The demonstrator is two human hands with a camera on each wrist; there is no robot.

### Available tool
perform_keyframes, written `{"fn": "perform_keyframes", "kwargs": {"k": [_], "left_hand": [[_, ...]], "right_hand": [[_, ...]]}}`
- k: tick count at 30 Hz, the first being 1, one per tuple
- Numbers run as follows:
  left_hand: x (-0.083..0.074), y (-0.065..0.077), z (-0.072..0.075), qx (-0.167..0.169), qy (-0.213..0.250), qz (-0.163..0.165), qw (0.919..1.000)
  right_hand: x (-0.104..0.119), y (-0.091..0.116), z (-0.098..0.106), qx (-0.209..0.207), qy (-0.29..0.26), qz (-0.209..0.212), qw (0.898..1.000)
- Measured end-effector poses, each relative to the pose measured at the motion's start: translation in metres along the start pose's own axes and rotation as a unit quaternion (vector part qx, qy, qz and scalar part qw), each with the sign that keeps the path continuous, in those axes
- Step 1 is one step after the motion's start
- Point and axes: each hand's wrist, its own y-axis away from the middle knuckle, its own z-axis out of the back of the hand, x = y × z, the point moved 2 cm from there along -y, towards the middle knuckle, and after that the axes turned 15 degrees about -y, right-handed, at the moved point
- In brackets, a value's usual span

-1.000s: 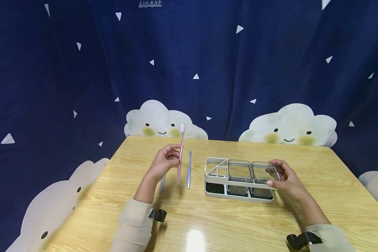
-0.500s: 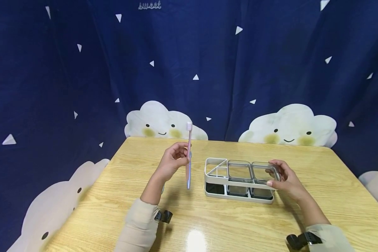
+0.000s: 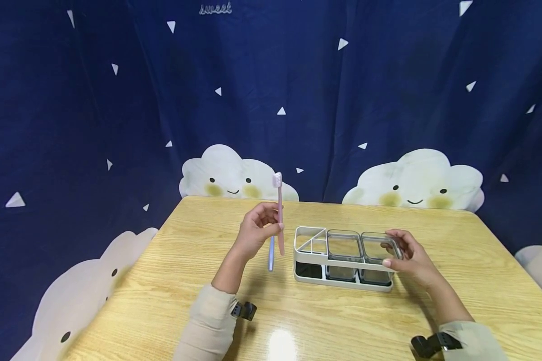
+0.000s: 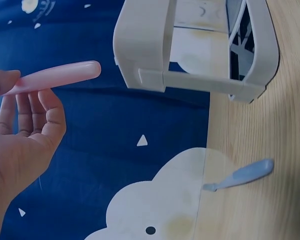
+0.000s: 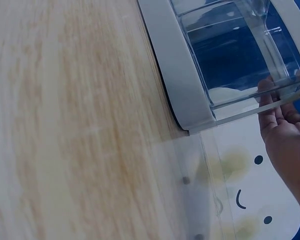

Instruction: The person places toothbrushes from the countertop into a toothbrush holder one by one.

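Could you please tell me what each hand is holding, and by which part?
The left hand pinches the pink toothbrush by its handle, bristles up; the right hand grips the white holder at its right end.

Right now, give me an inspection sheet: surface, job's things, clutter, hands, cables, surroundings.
Surface: wood-grain table, one bright glare patch.
Job's things: pink toothbrush, held bristles up; blue toothbrush, lying on the table; white holder, upright, with two clear cups.
Clutter: nothing seen.
Hands: left hand pinches the pink toothbrush; right hand grips the holder's right end.
Cables: nothing seen.
Surroundings: navy curtain with a cloud-and-triangle print.
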Motion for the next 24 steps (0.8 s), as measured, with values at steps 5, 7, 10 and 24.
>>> {"fn": "perform_keyframes", "kwargs": {"k": [5,7,10,24], "left_hand": [[-0.001,-0.002,-0.005,-0.017,0.004,-0.008,0.9998],[-0.001,-0.003,-0.008,-0.024,0.010,-0.010,0.9996],[-0.003,-0.005,-0.012,-0.032,0.024,-0.014,0.9991],[-0.004,-0.009,-0.035,-0.021,0.045,-0.024,0.9985]], "right_hand": [[0.000,0.000,-0.002,0.000,-0.008,-0.001,1.000],[0.000,0.000,-0.003,0.002,-0.012,0.000,1.000],[0.000,0.001,-0.003,0.001,-0.020,0.000,1.000],[0.002,0.001,-0.002,-0.002,0.008,-0.004,1.000]]}}
